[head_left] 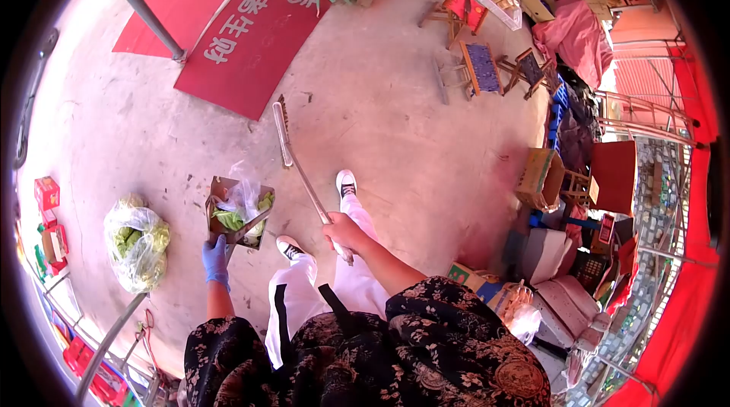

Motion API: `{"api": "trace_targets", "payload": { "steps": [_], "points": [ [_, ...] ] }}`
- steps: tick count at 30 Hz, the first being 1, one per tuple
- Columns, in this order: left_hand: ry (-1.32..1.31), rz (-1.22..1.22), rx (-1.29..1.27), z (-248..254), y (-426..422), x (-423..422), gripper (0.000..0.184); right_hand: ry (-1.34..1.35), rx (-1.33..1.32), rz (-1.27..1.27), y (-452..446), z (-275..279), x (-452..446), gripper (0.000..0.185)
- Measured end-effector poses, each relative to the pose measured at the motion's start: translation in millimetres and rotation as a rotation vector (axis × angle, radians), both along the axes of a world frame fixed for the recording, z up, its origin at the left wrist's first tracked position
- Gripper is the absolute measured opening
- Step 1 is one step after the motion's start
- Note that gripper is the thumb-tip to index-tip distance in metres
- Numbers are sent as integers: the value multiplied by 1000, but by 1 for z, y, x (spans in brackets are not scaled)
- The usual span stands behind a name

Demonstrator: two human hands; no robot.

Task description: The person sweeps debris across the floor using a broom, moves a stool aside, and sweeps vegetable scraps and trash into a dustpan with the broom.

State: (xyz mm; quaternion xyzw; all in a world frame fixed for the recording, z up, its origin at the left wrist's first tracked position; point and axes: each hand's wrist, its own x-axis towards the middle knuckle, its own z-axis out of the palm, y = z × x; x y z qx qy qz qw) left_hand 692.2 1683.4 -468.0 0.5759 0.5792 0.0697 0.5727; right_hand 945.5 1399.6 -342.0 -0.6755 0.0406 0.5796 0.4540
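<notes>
Our right hand (344,232) is wrapped round the long-handled brush (310,190), fingers closed on the shaft, with a short butt end left below them. Our gloved left hand (216,261) seems to have its fingers shut on the near edge of the box-like pan (210,213); we cannot tell how firm that hold is. Just beyond those fingers, leaves (228,219) and clear plastic (243,198) lie loose in the pan, so we would do well to keep it level. Ahead of the right fingers, near the shaft, is a shoe (347,182); a steady wrist should keep the shaft off it. Left of the gloved fingers, apart from them, sits a bag of greens (137,243), best given room. Farthest ahead of both hands, the red mat (255,34) lies beyond the brush's head.
</notes>
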Motion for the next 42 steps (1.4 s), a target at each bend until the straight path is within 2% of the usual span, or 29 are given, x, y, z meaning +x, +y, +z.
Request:
{"api": "trace_targets", "payload": {
  "steps": [1, 2, 3, 4, 5, 6, 10, 12, 14, 16, 18, 21, 22, 23, 25, 27, 29, 33, 34, 37, 38, 41, 42],
  "points": [
    [11, 2, 12, 27, -9, 20, 23, -37, 19, 46, -6, -3, 13, 8],
    [26, -13, 31, 26, -13, 25, 23, -111, -30, 127, -14, -17, 25, 7],
    [-43, 24, -11, 20, -18, 27, 26, -71, -71, 141, -11, 2, 47, 7],
    [69, 17, 77, 8, -22, 26, 29, -134, -70, 185, -20, -15, 60, 7],
    [106, 33, 66, 31, -31, 44, 32, -154, -120, 219, -18, -5, 80, 10],
    [97, 81, 54, 30, -39, 49, 32, -219, -171, 307, -13, 10, 101, 13],
    [61, 237, 52, 36, -67, 63, 30, -764, -178, 652, -22, -30, 167, 19],
    [83, 280, 24, 23, -74, 56, 30, -678, -331, 678, -15, -69, 200, 21],
    [-16, 325, -29, 23, -83, 47, 24, -749, -402, 774, 2, -102, 224, 19],
    [-49, 399, -41, 20, -96, 32, 24, -546, -515, 860, 45, -109, 235, 32],
    [-24, 416, -61, 20, -107, 10, 24, -553, -512, 928, 88, -93, 212, 27],
    [-16, 494, -75, 21, -129, -28, 26, -288, -536, 761, 100, -139, 152, 23],
    [-6, 526, -74, 19, -134, -42, 28, -308, -510, 775, 102, -145, 122, 22],
    [3, 556, -73, 18, -140, -58, 29, -328, -483, 787, 103, -140, 85, 21],
    [2, 596, -52, 5, -156, -96, 28, -138, -430, 658, 111, -116, 9, 27],
    [11, 628, -48, -6, -166, -131, 27, -225, -366, 598, 81, -186, -65, 26],
    [53, 657, -88, -9, -173, -166, 27, -186, -371, 548, 113, -137, -135, 28],
    [35, 807, -20, -17, -192, -231, 27, 156, -262, 532, 174, -85, -232, 18],
    [28, 837, -13, -22, -206, -248, 27, 146, -234, 552, 176, -75, -256, 13],
    [38, 898, -26, -14, -211, -283, 26, 363, -140, 615, 206, -75, -277, 15],
    [39, 917, -27, -16, -214, -293, 25, 309, -189, 664, 225, -37, -274, 14],
    [-44, 990, 21, -28, -232, -315, 21, 349, -101, 672, 230, -35, -259, 11],
    [-58, 1003, 29, -29, -230, -320, 19, 279, -105, 711, 239, -24, -257, 10]
  ]
}}
